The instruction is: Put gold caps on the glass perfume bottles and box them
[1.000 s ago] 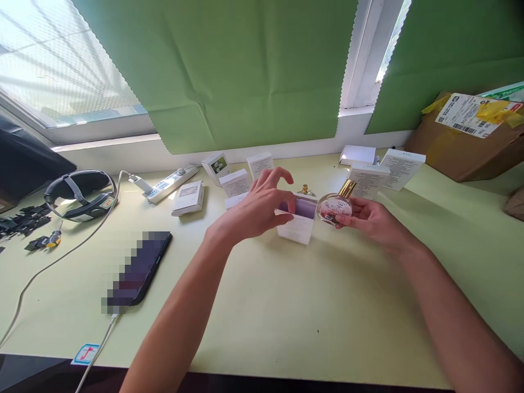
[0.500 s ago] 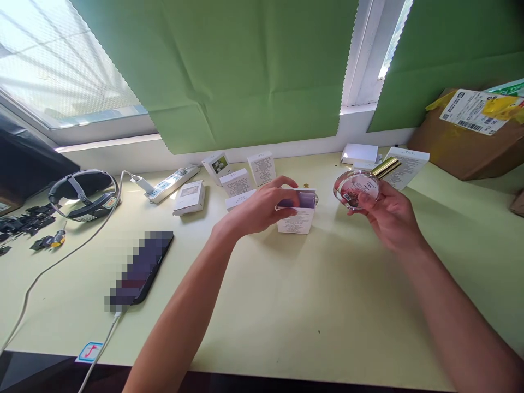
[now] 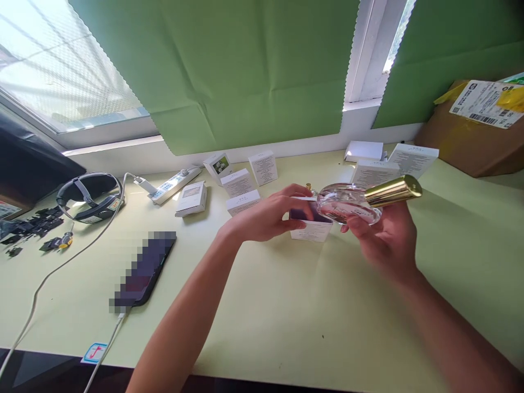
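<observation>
My right hand (image 3: 385,240) grips a round clear perfume bottle (image 3: 347,203) with a gold cap that points right; the bottle lies nearly flat, just above the mouth of an open white box (image 3: 308,230) with a purple lining. My left hand (image 3: 270,215) holds that box by its left side and top edge, fingers curled on it. The box stands on the pale green table (image 3: 286,305). Behind the box a small gold-topped thing (image 3: 309,188) peeks out, mostly hidden.
Several small white boxes (image 3: 239,183) lie behind my hands, more (image 3: 374,164) at the back right. A power strip (image 3: 172,184), a headset (image 3: 88,197) and a cabled phone (image 3: 143,270) are left. A cardboard carton (image 3: 475,131) stands at the far right.
My right hand has lifted the perfume bottle, turned it flat and brought it over the open box. My left hand has closed on the box's left side.
</observation>
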The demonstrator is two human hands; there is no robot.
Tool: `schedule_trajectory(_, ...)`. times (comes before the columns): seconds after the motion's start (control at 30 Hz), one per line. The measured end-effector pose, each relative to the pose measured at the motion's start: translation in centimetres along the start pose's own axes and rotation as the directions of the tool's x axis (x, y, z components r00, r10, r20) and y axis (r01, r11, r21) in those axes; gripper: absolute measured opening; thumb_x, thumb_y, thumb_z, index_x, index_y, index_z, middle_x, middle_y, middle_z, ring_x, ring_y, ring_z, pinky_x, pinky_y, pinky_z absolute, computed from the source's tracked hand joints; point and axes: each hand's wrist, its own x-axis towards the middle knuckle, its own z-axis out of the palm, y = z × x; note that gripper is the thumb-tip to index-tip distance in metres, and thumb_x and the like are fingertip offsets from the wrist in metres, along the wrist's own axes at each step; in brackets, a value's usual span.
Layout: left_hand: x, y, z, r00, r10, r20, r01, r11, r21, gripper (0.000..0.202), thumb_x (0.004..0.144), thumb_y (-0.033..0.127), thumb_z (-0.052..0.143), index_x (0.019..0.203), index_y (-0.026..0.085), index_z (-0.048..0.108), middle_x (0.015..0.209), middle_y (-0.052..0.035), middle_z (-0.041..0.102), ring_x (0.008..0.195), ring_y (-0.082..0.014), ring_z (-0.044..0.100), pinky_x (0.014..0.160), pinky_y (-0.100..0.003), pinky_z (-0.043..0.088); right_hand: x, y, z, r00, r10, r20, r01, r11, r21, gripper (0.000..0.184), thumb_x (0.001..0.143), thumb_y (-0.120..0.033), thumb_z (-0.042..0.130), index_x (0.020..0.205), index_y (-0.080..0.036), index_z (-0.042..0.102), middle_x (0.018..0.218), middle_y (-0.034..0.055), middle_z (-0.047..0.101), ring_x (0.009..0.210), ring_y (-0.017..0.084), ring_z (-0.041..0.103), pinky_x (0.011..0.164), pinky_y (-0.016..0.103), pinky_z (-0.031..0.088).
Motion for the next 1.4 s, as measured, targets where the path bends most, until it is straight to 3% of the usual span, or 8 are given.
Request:
schedule_trajectory(0.13, 0.2, 0.9, 0.1, 0.999, 0.014, 0.044, -0.013, 1.0, -0.027, 0.025, 0.093, 0.027, 0.056, 0.117, 0.024, 0.065, 0.135, -0.0091, 0.049, 0.111, -0.0205, 0.058, 0.091, -0.032, 0.048, -0.1, 0.3, -0.4, 0.994, -0.105, 0.04, 0.111, 0.98, -0.164, 0.026, 0.082, -0.036, 0.07, 0.105, -0.027, 0.06, 0.102, 0.0029, 0.068, 0.092, 0.023, 0.067, 0.072, 0.036, 0.056)
schedule_trajectory(0.27, 0.1, 1.0, -0.1, 0.996, -0.075, 0.046, 0.078, 0.995, -0.056, 0.031, 0.099, 0.037, 0.043, 0.118, 0.023, 0.064, 0.121, -0.008, 0.06, 0.099, -0.0186, 0.061, 0.082, -0.03, 0.049, 0.0, 0.2, -0.2, 0.998, -0.032, 0.053, 0.043, 0.977, -0.211, 0.032, 0.084, -0.038, 0.068, 0.113, -0.029, 0.058, 0.103, 0.0023, 0.069, 0.091, 0.022, 0.066, 0.069, 0.033, 0.055)
schedule_trajectory(0.43, -0.1, 0.9, -0.2, 0.994, -0.105, 0.029, 0.107, 0.992, -0.069, 0.029, 0.101, 0.03, 0.035, 0.115, 0.021, 0.06, 0.11, -0.0045, 0.067, 0.092, -0.0156, 0.06, 0.077, -0.028, 0.046, 0.4, -0.1, -0.1, 0.997, 0.033, 0.067, -0.02, 0.982, -0.188, 0.041, 0.087, -0.041, 0.065, 0.126, -0.031, 0.056, 0.113, 0.0039, 0.065, 0.094, 0.022, 0.064, 0.066, 0.031, 0.055)
schedule_trajectory(0.63, 0.1, 1.0, 0.0, 0.991, -0.126, 0.032, 0.129, 0.985, -0.113, 0.027, 0.098, 0.028, 0.038, 0.117, 0.021, 0.056, 0.112, -0.0043, 0.067, 0.094, -0.0158, 0.061, 0.077, -0.028, 0.046, 0.6, -0.3, -0.4, 0.992, 0.031, 0.122, -0.001, 0.972, -0.235, 0.035, 0.085, -0.038, 0.068, 0.118, -0.033, 0.062, 0.118, 0.0068, 0.049, 0.091, 0.022, 0.061, 0.064, 0.034, 0.057)
schedule_trajectory(0.83, 0.1, 1.6, 0.0, 0.987, -0.161, -0.006, 0.161, 0.986, -0.052, 0.021, 0.095, 0.024, 0.04, 0.107, 0.02, 0.057, 0.106, -0.0039, 0.065, 0.091, -0.0155, 0.059, 0.075, -0.028, 0.045, 0.8, -0.8, -0.1, 0.995, -0.035, 0.09, 0.057, 0.965, -0.256, 0.029, 0.086, -0.036, 0.067, 0.114, -0.031, 0.061, 0.104, 0.0049, 0.056, 0.089, 0.021, 0.057, 0.062, 0.033, 0.053)
schedule_trajectory(0.97, 0.2, 1.5, 0.1, 0.986, -0.165, 0.001, 0.165, 0.985, -0.042, 0.02, 0.093, 0.021, 0.041, 0.105, 0.02, 0.057, 0.105, -0.0044, 0.061, 0.089, -0.0149, 0.058, 0.073, -0.026, 0.045, 0.7, -1.3, -0.1, 0.994, -0.087, 0.07, 0.106, 0.929, -0.355, 0.03, 0.084, -0.034, 0.07, 0.113, -0.032, 0.062, 0.098, 0.0029, 0.06, 0.072, 0.017, 0.051, 0.058, 0.033, 0.046)
schedule_trajectory(1.23, 0.1, 1.3, 0.5, 0.983, -0.184, -0.006, 0.181, 0.974, -0.138, 0.027, 0.091, 0.022, 0.045, 0.117, 0.023, 0.051, 0.117, -0.0069, 0.06, 0.096, -0.0173, 0.061, 0.075, -0.03, 0.05, 0.6, -1.5, -0.4, 0.997, -0.031, 0.066, 0.053, 0.932, -0.359, 0.033, 0.085, -0.037, 0.068, 0.117, -0.035, 0.061, 0.098, 0.0018, 0.062, 0.07, 0.018, 0.055, 0.059, 0.034, 0.044)
schedule_trajectory(1.4, -0.1, 1.5, 0.4, 0.986, -0.169, 0.007, 0.167, 0.969, -0.183, 0.043, 0.09, 0.021, 0.047, 0.131, 0.028, 0.039, 0.118, -0.0063, 0.06, 0.093, -0.0167, 0.063, 0.073, -0.031, 0.053, 0.7, -1.6, -0.1, 0.992, -0.092, 0.086, 0.118, 0.917, -0.38, 0.034, 0.086, -0.035, 0.066, 0.12, -0.032, 0.061, 0.104, 0.0038, 0.063, 0.07, 0.017, 0.053, 0.056, 0.032, 0.047)
